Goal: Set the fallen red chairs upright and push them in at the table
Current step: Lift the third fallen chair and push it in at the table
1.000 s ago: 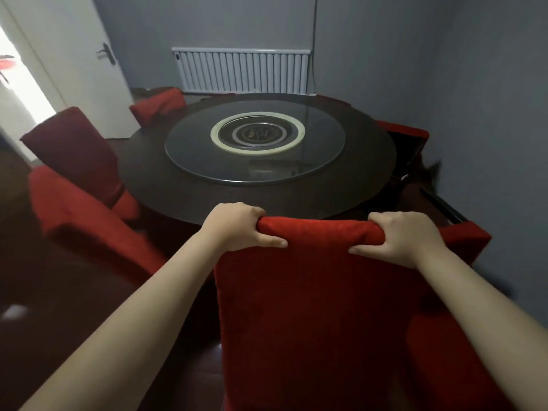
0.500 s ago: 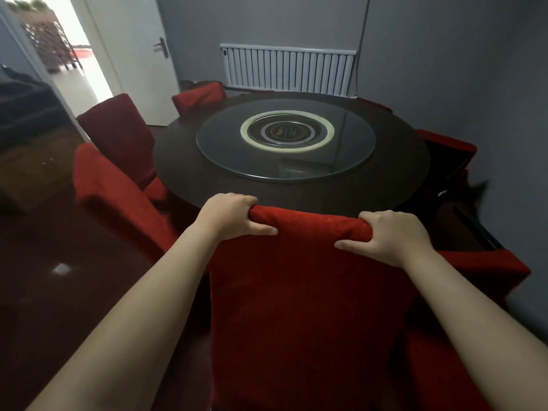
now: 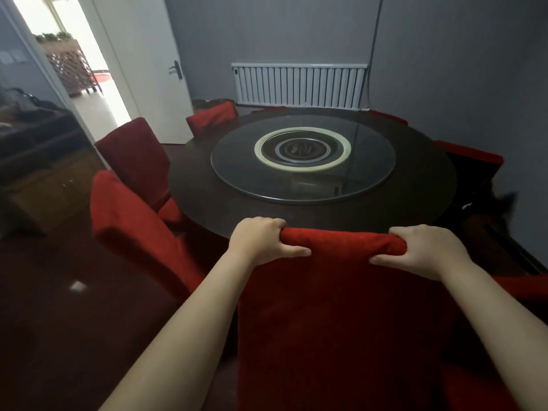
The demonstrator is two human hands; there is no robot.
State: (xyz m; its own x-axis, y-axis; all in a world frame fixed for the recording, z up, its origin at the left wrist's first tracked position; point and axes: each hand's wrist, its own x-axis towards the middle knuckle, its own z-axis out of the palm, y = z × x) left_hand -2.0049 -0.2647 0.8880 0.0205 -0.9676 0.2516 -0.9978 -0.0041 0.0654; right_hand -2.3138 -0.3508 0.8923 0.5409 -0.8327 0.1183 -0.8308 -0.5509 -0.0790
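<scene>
As half a second ago, the left hand (image 3: 258,241) and right hand (image 3: 427,250) grip the upright red chair (image 3: 341,292) by its top, fingers (image 3: 274,225) curled over it, at the table's (image 3: 192,179) near edge. Four other chairs (image 3: 133,223) show: two left of the table, one beyond it, one right.

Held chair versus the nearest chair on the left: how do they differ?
The held chair is gripped at its top edge by the left hand and right hand; the near left chair is untouched. The held chair faces the table from its near edge, back square to the camera; the near left chair stands at its left side, seen at an angle. Both have red fabric covers.
</scene>
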